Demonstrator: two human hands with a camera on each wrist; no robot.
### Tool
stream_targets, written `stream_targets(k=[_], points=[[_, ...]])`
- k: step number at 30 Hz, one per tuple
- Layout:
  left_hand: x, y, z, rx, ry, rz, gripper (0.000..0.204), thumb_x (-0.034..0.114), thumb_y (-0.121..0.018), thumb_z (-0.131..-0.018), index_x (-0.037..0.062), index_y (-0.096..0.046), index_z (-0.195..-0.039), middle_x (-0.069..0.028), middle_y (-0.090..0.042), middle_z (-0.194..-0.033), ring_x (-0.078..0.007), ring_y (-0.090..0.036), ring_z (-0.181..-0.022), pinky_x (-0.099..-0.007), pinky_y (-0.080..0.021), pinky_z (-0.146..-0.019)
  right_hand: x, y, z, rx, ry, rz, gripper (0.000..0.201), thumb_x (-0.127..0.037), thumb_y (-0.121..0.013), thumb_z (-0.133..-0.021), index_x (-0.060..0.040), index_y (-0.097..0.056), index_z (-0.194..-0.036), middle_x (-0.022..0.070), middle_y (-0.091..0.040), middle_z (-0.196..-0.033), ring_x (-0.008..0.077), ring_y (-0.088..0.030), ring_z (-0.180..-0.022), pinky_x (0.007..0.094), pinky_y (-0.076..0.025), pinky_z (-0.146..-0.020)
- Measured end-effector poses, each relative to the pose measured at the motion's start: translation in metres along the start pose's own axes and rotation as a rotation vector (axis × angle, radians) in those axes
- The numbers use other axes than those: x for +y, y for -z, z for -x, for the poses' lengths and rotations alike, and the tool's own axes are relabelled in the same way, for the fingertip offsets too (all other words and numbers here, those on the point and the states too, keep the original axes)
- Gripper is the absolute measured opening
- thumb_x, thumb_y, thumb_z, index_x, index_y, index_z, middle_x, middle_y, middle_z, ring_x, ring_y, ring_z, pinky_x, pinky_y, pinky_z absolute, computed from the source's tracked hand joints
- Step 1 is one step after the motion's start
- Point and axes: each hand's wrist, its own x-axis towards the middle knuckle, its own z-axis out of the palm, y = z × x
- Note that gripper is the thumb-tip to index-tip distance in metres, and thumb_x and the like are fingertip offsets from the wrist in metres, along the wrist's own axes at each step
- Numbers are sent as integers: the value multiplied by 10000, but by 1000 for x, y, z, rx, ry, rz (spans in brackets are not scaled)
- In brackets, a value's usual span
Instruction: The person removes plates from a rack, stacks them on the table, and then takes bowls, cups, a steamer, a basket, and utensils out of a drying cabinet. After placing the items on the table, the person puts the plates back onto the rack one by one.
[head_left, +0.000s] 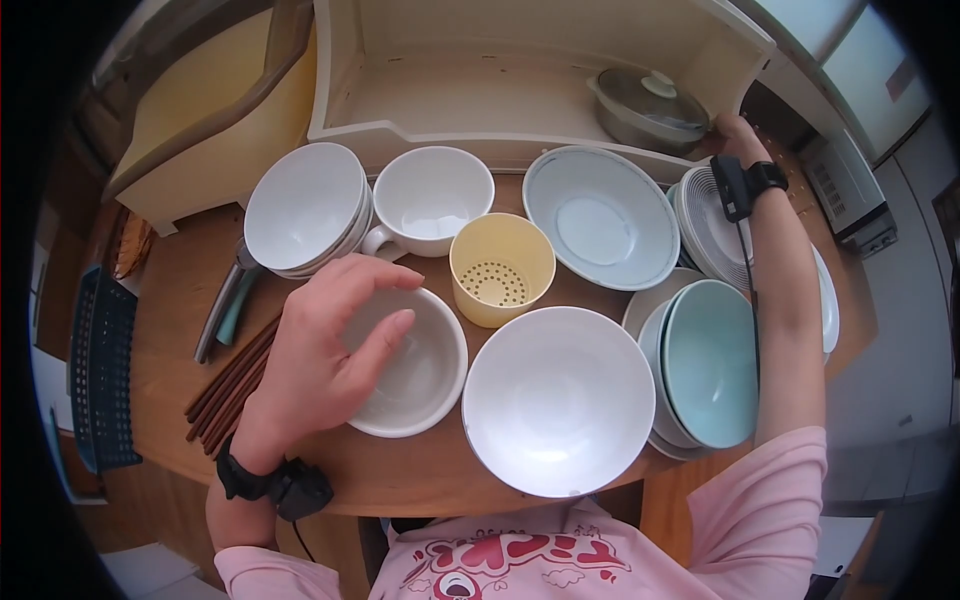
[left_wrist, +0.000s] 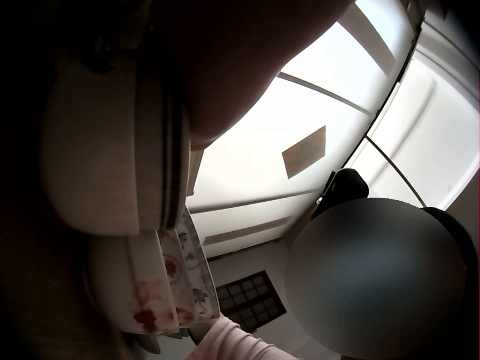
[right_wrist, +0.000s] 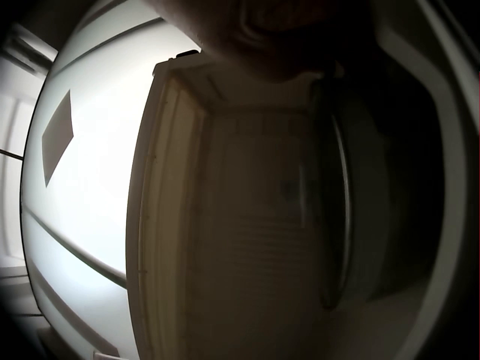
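Note:
In the head view, the left hand (head_left: 325, 345) is over the left side of a cream bowl (head_left: 415, 375), thumb and fingers apart and loosely bent. The right hand (head_left: 738, 140) reaches to the right end of the cream rack, at the near side of a lidded pot (head_left: 650, 105); its fingers are mostly hidden. In the right wrist view, the hand (right_wrist: 262, 37) is at the top beside the dark pot (right_wrist: 360, 202), and its grip is unclear. The left wrist view shows part of the hand (left_wrist: 232, 67) beside a striped bowl (left_wrist: 112, 150).
A yellow perforated cup (head_left: 500, 270), a large white bowl (head_left: 558, 400), mint bowls (head_left: 712, 365), a mug (head_left: 435, 195), stacked bowls (head_left: 305, 205) and a wide dish (head_left: 600, 218) crowd the table. Brown chopsticks (head_left: 235, 390) lie left. Behind stands the cream rack (head_left: 450, 95).

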Motion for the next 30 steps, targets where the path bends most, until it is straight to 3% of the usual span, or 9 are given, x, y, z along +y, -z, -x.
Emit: stream_targets(k=[8,11,13,14,16,17,19,26,30], points=[[2,-1,0,13,5,15,207,68,-631,-813,-18,-614,-1000,-152,-639,-942,-305,-608,-877,-351,-475,-786,1,-1,13,-142,-13,158,266,-198,-526,-892,6,-576,-1055,167,-636,-916,325,-652,-796,452,-529,-665],[2,-1,0,11,5,16,206,67,-631,-814,-19,-614,-1001,-153,-639,-941,-303,-609,-874,-349,-475,-787,-22,-23,50,-16,184,644,335,-265,-543,-877,8,-626,-1053,149,-678,-834,308,-683,-775,411,-542,-625],[1,-1,0,14,5,12,206,64,-631,-813,-19,-615,-1001,-153,-639,-942,-303,-610,-877,-348,-475,-788,-42,-42,78,318,584,1060,308,-284,-580,-852,13,-659,-878,146,-666,-782,256,-666,-672,360,-518,-605],[1,-1,0,14,5,12,206,64,-631,-813,-19,-615,-1001,-153,-639,-942,-303,-610,-877,-348,-475,-788,-47,-51,87,318,584,1060,308,-284,-580,-852,13,-659,-878,146,-666,-782,256,-666,-672,360,-518,-605],[1,-1,0,18,8,16,209,62,-631,-811,-19,-614,-1003,-153,-639,-943,-304,-610,-881,-348,-474,-792,-56,-68,107,251,955,874,368,-344,-631,-835,22,-653,-815,132,-654,-707,198,-642,-627,309,-497,-584],[1,-1,0,18,8,16,209,62,-631,-811,-19,-614,-1003,-153,-639,-943,-304,-610,-881,-348,-474,-792,-63,-76,123,251,955,874,368,-344,-631,-835,22,-653,-815,132,-654,-707,198,-642,-627,309,-497,-584],[1,-1,0,17,4,19,212,61,-630,-811,-19,-613,-1006,-154,-639,-946,-304,-609,-882,-349,-473,-794,-73,-91,153,-433,664,831,375,-332,-607,-855,35,-654,-795,117,-656,-686,170,-634,-587,306,-496,-579],[-2,-1,2,29,-26,3,218,63,-631,-808,-17,-612,-1010,-157,-639,-952,-310,-612,-889,-356,-476,-794,-65,-111,155,-446,647,1173,357,-306,-596,-867,38,-656,-792,105,-659,-673,170,-620,-578,313,-496,-585],[-1,-1,2,22,-18,7,217,66,-634,-807,-15,-611,-1007,-159,-637,-950,-315,-612,-890,-360,-478,-789,-57,-109,145,-448,680,1153,354,-325,-610,-796,22,-674,-773,159,-655,-694,285,-633,-689,385,-491,-680]])
